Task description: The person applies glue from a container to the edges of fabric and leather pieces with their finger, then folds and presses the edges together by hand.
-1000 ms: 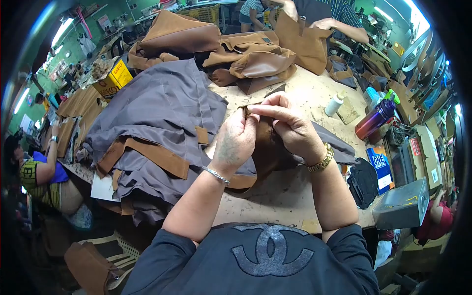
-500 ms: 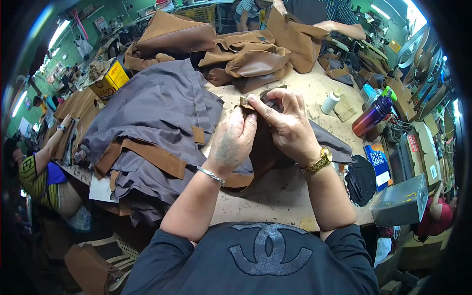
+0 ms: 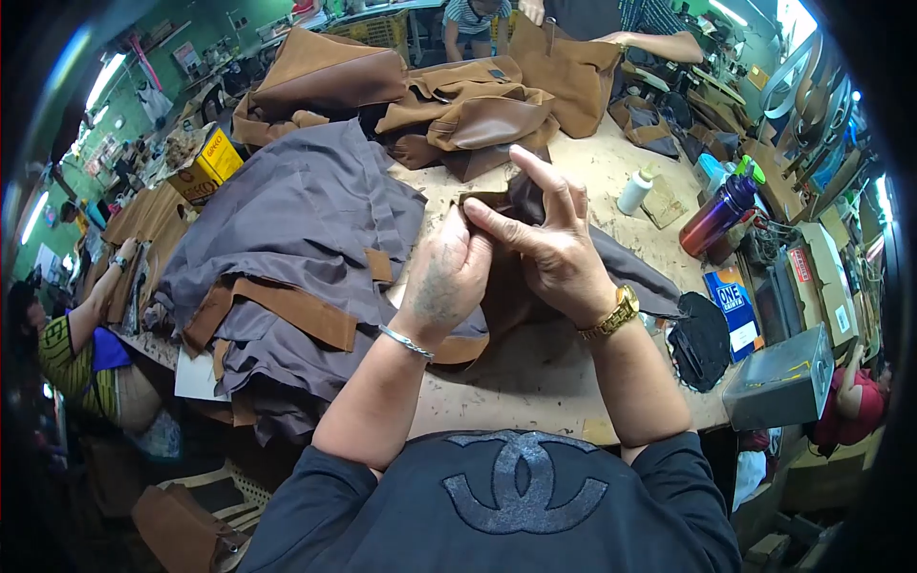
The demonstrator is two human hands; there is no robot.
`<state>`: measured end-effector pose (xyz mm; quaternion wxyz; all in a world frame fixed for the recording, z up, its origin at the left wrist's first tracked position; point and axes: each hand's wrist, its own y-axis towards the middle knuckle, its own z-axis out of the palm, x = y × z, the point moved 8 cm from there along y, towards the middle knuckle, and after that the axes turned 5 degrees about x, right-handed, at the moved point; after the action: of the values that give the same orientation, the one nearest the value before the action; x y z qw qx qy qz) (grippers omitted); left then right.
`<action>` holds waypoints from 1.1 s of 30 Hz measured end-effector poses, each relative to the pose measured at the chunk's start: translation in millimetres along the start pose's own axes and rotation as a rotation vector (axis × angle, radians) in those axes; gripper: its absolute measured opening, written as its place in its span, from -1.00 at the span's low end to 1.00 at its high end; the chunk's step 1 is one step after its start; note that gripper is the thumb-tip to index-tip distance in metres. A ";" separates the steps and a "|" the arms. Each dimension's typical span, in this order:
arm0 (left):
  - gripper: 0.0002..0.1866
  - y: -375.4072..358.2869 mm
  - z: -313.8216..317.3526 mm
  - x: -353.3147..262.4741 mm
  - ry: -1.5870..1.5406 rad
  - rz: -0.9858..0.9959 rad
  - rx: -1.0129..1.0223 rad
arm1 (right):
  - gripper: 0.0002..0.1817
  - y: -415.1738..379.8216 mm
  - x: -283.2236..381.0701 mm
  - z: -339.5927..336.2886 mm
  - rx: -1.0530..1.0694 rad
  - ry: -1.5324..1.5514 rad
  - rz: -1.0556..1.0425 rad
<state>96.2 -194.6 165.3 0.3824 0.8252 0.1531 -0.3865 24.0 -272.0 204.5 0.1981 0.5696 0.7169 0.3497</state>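
Observation:
Above the middle of the table, my left hand (image 3: 446,272) pinches the edge of a brown leather piece (image 3: 509,296) between thumb and fingers. Part of that piece hangs down between my hands, and its lower end is partly hidden behind my left wrist. My right hand (image 3: 554,244) is beside it, the thumb stretched across to press on the pinched edge. The index finger of that hand points up and away from the thumb. To the left lies a heap of dark grey lining cloth (image 3: 296,215) with brown suede strips (image 3: 296,310) on it.
Brown leather bags (image 3: 468,110) are piled at the back. A white bottle (image 3: 634,194), a purple-red flask (image 3: 716,218), a blue box (image 3: 734,307) and a grey metal box (image 3: 778,380) stand on the right. One co-worker (image 3: 76,353) is at the left, others behind.
My right index finger has lifted away from the thumb and now points upward. The right thumb has shifted slightly left along the edge. My left hand keeps its pinch.

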 end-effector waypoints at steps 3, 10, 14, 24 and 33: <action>-0.76 2.3 -3.0 -3.1 -0.303 -0.011 0.019 | -0.49 0.7 -15.8 -17.9 -0.067 0.049 -0.007; -0.55 -5.2 -11.5 -13.3 -0.932 -0.090 0.011 | -0.21 68.6 -27.6 -6.3 0.011 0.731 0.052; -0.57 -4.1 -69.3 -31.5 -0.179 0.045 -0.363 | -0.25 128.6 -13.0 -25.7 0.000 0.611 -0.095; -0.89 63.3 -39.0 80.4 -0.893 -0.534 -0.047 | -0.28 69.9 -128.5 -13.5 0.033 0.143 0.429; -0.72 62.6 -12.8 37.8 -1.148 -0.396 0.077 | -0.59 -125.9 -110.8 -77.3 0.013 0.420 0.516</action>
<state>161.9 -227.9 174.0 0.2947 0.4540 0.0588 -0.8388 -84.0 -412.5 152.6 -0.0525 0.6491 0.5766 0.4934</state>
